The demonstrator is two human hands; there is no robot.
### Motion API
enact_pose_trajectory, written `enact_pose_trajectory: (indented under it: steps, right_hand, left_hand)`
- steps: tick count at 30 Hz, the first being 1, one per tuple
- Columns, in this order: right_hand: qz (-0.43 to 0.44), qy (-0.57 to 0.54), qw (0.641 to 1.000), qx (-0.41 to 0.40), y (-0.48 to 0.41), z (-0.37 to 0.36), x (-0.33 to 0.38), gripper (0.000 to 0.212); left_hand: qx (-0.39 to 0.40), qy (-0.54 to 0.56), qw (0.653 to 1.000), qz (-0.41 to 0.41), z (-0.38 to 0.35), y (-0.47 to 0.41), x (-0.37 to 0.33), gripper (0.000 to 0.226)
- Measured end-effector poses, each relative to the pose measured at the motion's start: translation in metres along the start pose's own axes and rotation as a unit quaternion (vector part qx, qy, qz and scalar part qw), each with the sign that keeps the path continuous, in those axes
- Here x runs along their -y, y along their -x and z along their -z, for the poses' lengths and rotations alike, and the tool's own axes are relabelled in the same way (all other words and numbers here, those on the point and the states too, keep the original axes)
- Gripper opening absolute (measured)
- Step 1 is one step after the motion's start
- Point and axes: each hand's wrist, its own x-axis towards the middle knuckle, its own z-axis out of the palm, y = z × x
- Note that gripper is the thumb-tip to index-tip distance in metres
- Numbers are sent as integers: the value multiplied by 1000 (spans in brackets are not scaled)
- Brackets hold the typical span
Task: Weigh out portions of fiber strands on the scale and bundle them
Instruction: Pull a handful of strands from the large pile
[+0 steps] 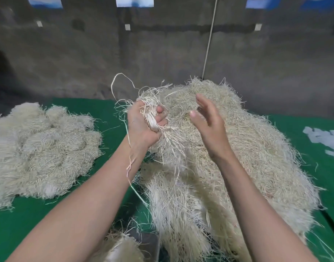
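**Portioning step.** The left hand [143, 127] keeps its grip closed round a handful of strands [153, 108], held above the big pile [247, 152] at centre. The right hand [207, 121], at its 3 o'clock, is open and empty. The next move is probably weighing the handful, though no scale can be made out.

Two arms show, bare skin for as much of them as the view takes in. The left forearm [90, 195], at the left flank of the big heap of pale, straw-coloured fiber strands [257, 157], is smooth, broad toward the elbow and narrower at the wrist. The left hand [143, 127], in front of the heap's top, has a faint greyish, dusty film across its back. The right forearm [253, 201], in front of the heap's middle, looks leaner, with tendons raised as ridges near the wrist. The right hand [207, 120] has long fingers and a short, pale, rounded thumbnail.
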Motion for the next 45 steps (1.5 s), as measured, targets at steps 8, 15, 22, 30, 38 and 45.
enact_pose_trajectory:
  steps: [8,15,22,30,38,45]
  right_hand:
    - [-246,-199,944,90,51,-77,4,106]
    - [-292,62,939,172,102,-107,0,92]
    - [-314,31,936,155,136,-103,-8,32]
    - [-133,424,883,150,195,-118,-43,36]
    - [-82,507,796,320,223,-131,-58,71]
    - [-92,534,774,328,226,-140,-77,90]
  left_hand:
    - [17,-456,890,-23,63,76,-19,7]
    - [93,-468,878,46,146,120,-69,84]
    - [51,-568,820,-56,194,150,-47,43]
    - [75,-721,682,-98,245,187,-13,32]
    - [42,-753,613,-238,264,191,-8,43]
    - [125,-824,545,-91,275,193,7,63]
